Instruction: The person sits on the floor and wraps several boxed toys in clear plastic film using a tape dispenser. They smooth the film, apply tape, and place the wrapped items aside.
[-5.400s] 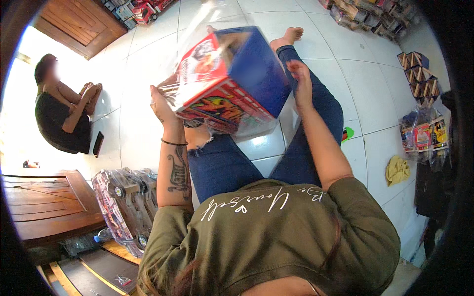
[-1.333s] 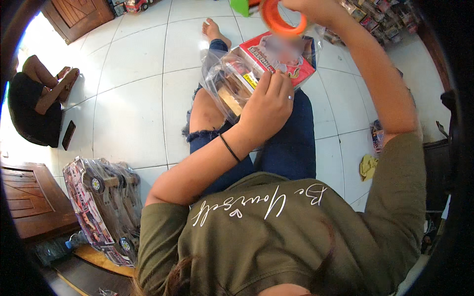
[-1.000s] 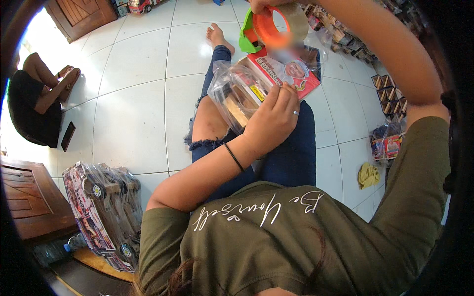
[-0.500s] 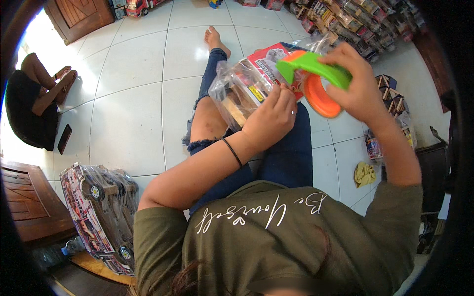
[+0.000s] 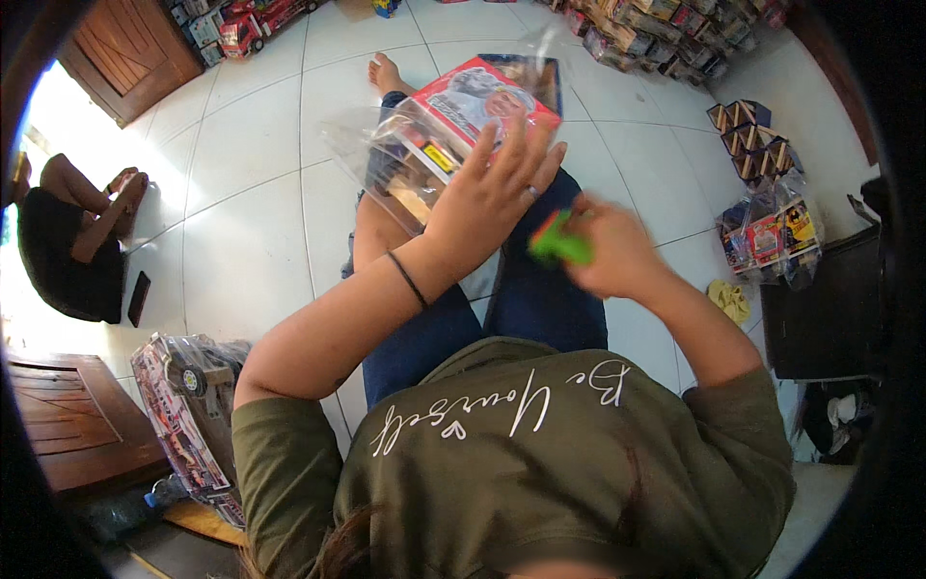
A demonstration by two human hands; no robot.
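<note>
The left hand's (image 5: 484, 198) fingers are lying spread and nearly straight, pressing down on a red-and-blue package (image 5: 473, 89) rather than clenching it; its thumb is not showing clearly. The right hand's (image 5: 617, 249) fingers are curling around a green-and-orange tape dispenser (image 5: 561, 241), grasping it just beside the package and apart from it. The right hand is blurring, so the exact placing of each finger is hard to tell.

The package is resting at a slant over the person's legs (image 5: 555, 280), with clear plastic (image 5: 352, 154) sticking out loosely toward the left. The step in hand seems to be sealing this plastic with tape, the left hand smoothing or steadying a fold. The next move is probably calling for the left hand to be keeping the plastic flat; any further strip would be needing the dispenser back at the fold. Whether tape is already sticking there is too unclear to say.

Farther out, a wrapped toy truck (image 5: 183, 415) is standing at the left, a yellow cloth (image 5: 728, 301) is lying on the tiled floor (image 5: 246, 217), and a co-worker (image 5: 72, 251) is sitting at the far left.
</note>
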